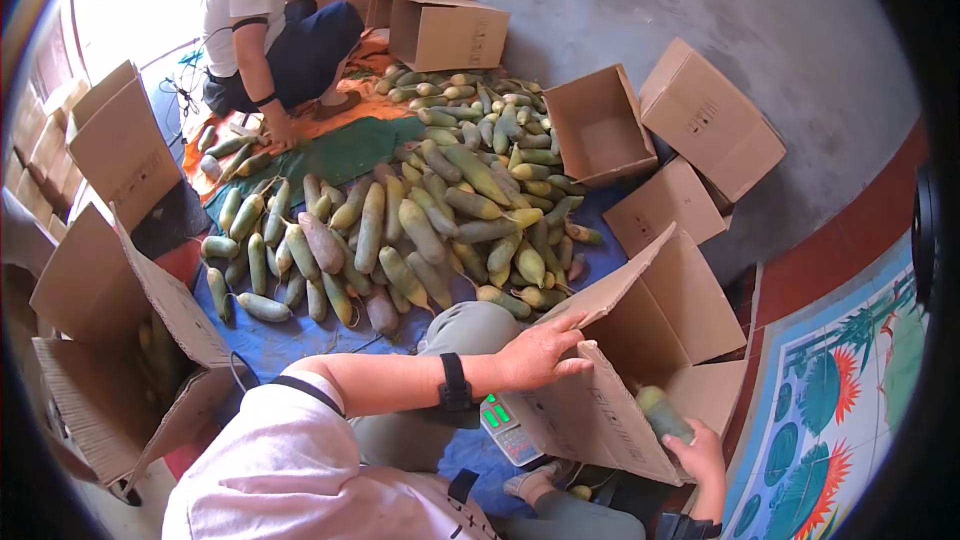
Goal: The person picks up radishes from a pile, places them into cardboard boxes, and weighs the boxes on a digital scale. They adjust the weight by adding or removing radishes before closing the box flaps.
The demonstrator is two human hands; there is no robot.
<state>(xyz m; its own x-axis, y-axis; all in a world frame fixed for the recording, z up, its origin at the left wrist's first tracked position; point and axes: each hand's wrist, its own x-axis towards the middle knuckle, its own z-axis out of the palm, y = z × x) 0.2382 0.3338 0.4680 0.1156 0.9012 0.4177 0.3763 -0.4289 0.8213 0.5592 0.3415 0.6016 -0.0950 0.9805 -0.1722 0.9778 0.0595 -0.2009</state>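
Observation:
My left hand [540,350] rests flat on the near flap of an open cardboard box [690,315] in front of me, fingers spread on its edge. A black band sits on that wrist. My right hand [698,456] grips a green radish-like vegetable [662,412] and holds it inside the box mouth. A small scale with a green display [505,425] lies under the box's near side.
A large heap of green and pale vegetables [440,205] covers a blue and green sheet [340,155] on the floor. Another person [265,25] crouches at the far left. Open cardboard boxes [600,125] ring the heap, one at my left [120,340] holding vegetables.

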